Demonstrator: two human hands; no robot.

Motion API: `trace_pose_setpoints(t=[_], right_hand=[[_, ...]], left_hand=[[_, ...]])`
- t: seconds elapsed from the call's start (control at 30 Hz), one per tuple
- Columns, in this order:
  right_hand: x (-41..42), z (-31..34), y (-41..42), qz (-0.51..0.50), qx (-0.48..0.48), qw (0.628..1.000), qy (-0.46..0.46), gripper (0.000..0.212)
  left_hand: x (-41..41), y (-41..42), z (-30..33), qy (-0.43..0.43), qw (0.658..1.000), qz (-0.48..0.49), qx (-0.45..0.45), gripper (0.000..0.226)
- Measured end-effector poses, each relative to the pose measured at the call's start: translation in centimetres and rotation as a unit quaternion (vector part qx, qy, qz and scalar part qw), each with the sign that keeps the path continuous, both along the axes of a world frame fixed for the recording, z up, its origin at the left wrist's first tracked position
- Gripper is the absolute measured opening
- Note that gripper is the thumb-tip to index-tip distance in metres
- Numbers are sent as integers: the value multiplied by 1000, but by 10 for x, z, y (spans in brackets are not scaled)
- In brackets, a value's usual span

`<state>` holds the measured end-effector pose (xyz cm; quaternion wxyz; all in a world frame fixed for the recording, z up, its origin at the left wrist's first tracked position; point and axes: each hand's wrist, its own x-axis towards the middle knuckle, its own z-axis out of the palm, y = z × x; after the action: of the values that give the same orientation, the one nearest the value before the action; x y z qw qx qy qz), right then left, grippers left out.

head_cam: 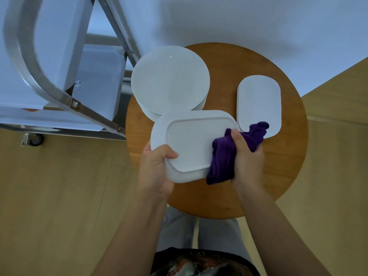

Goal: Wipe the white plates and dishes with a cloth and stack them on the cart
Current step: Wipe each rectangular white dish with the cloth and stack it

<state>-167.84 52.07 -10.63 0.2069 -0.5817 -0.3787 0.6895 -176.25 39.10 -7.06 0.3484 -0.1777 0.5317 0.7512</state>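
Head view, looking straight down: white oblong dish (191, 144) held upside down above the near edge of the round wooden table (282, 176), foot ring facing up. Left hand (157, 168) gripping the dish's near-left corner, thumb curled over the upturned base, remaining fingers hidden beneath the rim. Right hand (247, 156) clenched round a bunched purple cloth (223, 160), pressing it against the dish's right end, cloth spilling out both near and far of the fist. Probably stiff glazed ceramic: rigid, moderately heavy, brittle if dropped, likely slick where damp, so best taken by the rim with thumb on one face and fingers on the other, as at present. Cloth soft and limp, easily wadded. Stack of round white plates (169, 80) on the far-left part of the table, just beyond the held dish. Second oblong stack (258, 104) to the right, cloth tail hanging over its near corner. Metal cart (49, 86) well to the left, no wiped dishes visible on it. Judged step: wiping the underside, stacking not yet begun for this piece.
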Motion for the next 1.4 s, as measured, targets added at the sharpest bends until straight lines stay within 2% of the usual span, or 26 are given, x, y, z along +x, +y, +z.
trace_pose_setpoints(t=[0.1,0.17,0.27,0.37,0.43,0.57,0.67,0.83,0.93,1.07,1.2,1.3,1.4], right_hand=[[-3,0,-8,-39,-49,998,3,40],[-1,3,5,-22,-63,998,13,34],[3,15,34,87,-55,994,41,38],[0,22,46,181,2,983,26,36],[-7,24,43,185,43,981,26,31],[-12,22,17,162,130,978,10,27],[-6,17,-11,152,164,974,-29,38],[13,9,-46,113,187,974,-60,50],[24,11,-57,154,211,965,-36,42],[24,27,-18,181,300,937,2,58],[-6,24,31,274,345,897,-22,55],[-20,15,20,337,355,870,-52,55],[-16,13,-15,337,363,869,-12,42]], left_hand=[[12,9,-1,-21,1000,2,-14,37],[11,2,-1,-54,998,-21,21,37],[-9,-17,1,-105,982,-139,67,52],[-18,-15,-1,-160,958,-240,13,56],[-15,-5,-3,-161,960,-227,-14,49],[-6,9,-6,-119,980,-154,40,54],[-6,15,-4,-107,988,-98,50,55],[1,17,-4,-94,991,-93,5,54],[-3,15,-4,-87,991,-105,0,54],[-17,11,-2,-44,981,-189,-9,43],[-11,12,1,-22,968,-251,-16,41],[-3,21,2,-17,981,-194,-22,33],[-5,30,1,0,993,-119,-26,19]])
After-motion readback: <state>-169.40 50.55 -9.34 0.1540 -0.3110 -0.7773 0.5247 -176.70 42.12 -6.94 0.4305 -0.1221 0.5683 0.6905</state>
